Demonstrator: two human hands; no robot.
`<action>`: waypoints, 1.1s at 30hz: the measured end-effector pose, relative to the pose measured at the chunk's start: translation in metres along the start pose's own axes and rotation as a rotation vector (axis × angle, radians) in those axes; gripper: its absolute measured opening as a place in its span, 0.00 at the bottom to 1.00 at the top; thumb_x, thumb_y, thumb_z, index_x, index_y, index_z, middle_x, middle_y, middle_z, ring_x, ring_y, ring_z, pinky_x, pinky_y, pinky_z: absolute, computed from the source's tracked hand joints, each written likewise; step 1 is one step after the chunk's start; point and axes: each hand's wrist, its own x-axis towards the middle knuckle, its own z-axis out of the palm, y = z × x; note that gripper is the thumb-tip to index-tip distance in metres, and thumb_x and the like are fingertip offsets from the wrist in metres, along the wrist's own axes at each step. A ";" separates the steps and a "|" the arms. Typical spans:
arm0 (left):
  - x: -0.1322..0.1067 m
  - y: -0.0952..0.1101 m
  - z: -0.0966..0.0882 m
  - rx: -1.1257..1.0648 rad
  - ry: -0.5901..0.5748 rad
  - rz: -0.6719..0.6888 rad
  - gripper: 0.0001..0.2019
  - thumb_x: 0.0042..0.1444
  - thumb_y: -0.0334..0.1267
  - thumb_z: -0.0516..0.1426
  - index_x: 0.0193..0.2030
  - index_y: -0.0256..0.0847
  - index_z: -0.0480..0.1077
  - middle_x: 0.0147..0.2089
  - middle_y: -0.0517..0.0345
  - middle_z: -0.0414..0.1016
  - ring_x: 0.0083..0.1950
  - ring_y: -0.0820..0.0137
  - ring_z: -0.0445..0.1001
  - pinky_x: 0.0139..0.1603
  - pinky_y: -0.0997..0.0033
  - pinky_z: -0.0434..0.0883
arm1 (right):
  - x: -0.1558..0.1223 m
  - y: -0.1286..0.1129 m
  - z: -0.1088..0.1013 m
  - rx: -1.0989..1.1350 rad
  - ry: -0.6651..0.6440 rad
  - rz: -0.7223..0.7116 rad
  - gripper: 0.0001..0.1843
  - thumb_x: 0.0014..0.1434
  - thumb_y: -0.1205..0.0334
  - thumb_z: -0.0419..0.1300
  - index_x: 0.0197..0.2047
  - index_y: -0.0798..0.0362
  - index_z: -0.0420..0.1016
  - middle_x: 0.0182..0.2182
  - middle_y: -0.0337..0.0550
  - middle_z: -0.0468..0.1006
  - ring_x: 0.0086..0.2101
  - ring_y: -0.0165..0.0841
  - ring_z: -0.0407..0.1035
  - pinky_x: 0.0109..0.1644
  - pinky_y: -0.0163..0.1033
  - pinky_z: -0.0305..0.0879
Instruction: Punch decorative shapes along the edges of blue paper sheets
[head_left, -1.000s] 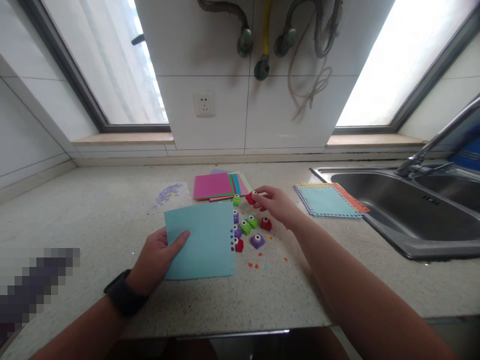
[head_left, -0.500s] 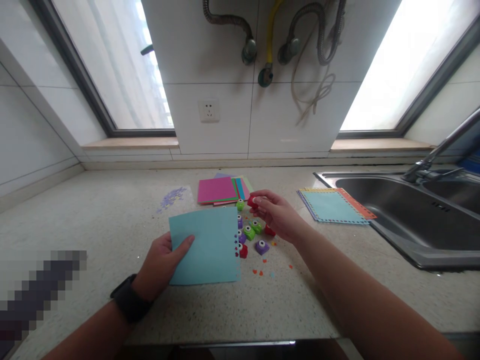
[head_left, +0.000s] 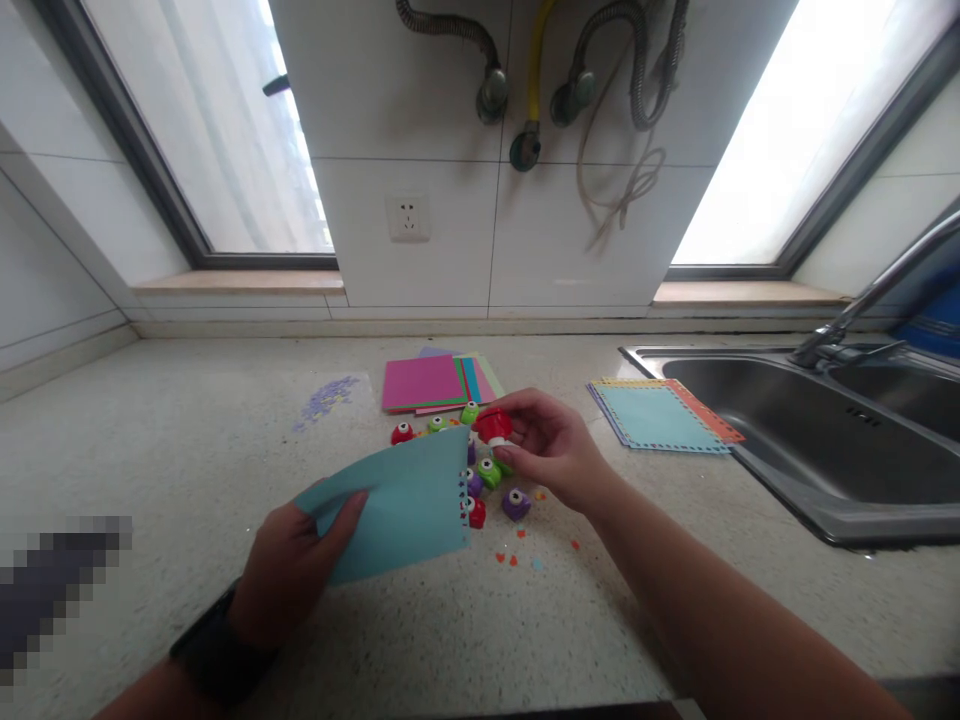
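My left hand [head_left: 300, 560] grips the left side of a light blue paper sheet [head_left: 409, 505], thumb on top; the sheet is tilted and bowed, with a row of small punched shapes along its right edge. Between the thumb and fingers of my right hand [head_left: 551, 445] is a red craft punch [head_left: 494, 427] with a white part facing down, just off the sheet's upper right corner. Several more punches lie below and behind the sheet, among them a purple punch [head_left: 516, 503], a green punch [head_left: 490, 472] and a red punch [head_left: 476, 512] partly hidden by the paper.
Behind the punches lies a stack of coloured paper [head_left: 424, 382]. Punched sheets [head_left: 660, 415] rest beside the steel sink [head_left: 750, 420] on the right. Purple paper bits [head_left: 328, 400] are heaped at the left, and orange scraps [head_left: 513, 560] dot the counter in front.
The red punch has been turned over in my right hand and brought nearer the sheet. My left hand has moved left and down, and the paper now bends and tilts.
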 end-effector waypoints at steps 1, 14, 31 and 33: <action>0.000 0.002 -0.001 0.017 -0.017 0.001 0.18 0.58 0.52 0.58 0.24 0.43 0.74 0.21 0.62 0.76 0.23 0.65 0.76 0.24 0.71 0.70 | 0.000 0.000 0.000 -0.012 -0.013 -0.007 0.19 0.51 0.69 0.73 0.46 0.50 0.75 0.41 0.41 0.80 0.41 0.30 0.76 0.51 0.38 0.73; -0.001 -0.003 0.000 0.045 -0.064 -0.044 0.16 0.58 0.52 0.58 0.25 0.48 0.75 0.15 0.64 0.67 0.20 0.63 0.70 0.21 0.67 0.64 | -0.001 0.000 0.002 -0.091 0.011 0.108 0.19 0.50 0.62 0.73 0.45 0.49 0.75 0.40 0.43 0.79 0.42 0.33 0.75 0.52 0.43 0.72; 0.004 0.001 0.002 -0.160 -0.073 -0.138 0.15 0.52 0.55 0.61 0.27 0.46 0.74 0.27 0.58 0.79 0.29 0.59 0.76 0.30 0.65 0.71 | -0.001 0.010 0.001 -0.148 -0.051 0.346 0.16 0.55 0.56 0.70 0.44 0.53 0.75 0.32 0.38 0.74 0.30 0.28 0.69 0.33 0.35 0.67; 0.005 0.000 0.002 -0.217 -0.084 -0.165 0.14 0.52 0.54 0.63 0.29 0.46 0.75 0.30 0.58 0.81 0.32 0.57 0.77 0.33 0.65 0.73 | -0.001 0.010 0.002 -0.150 -0.076 0.370 0.15 0.57 0.55 0.69 0.43 0.52 0.75 0.30 0.38 0.74 0.29 0.27 0.68 0.32 0.35 0.67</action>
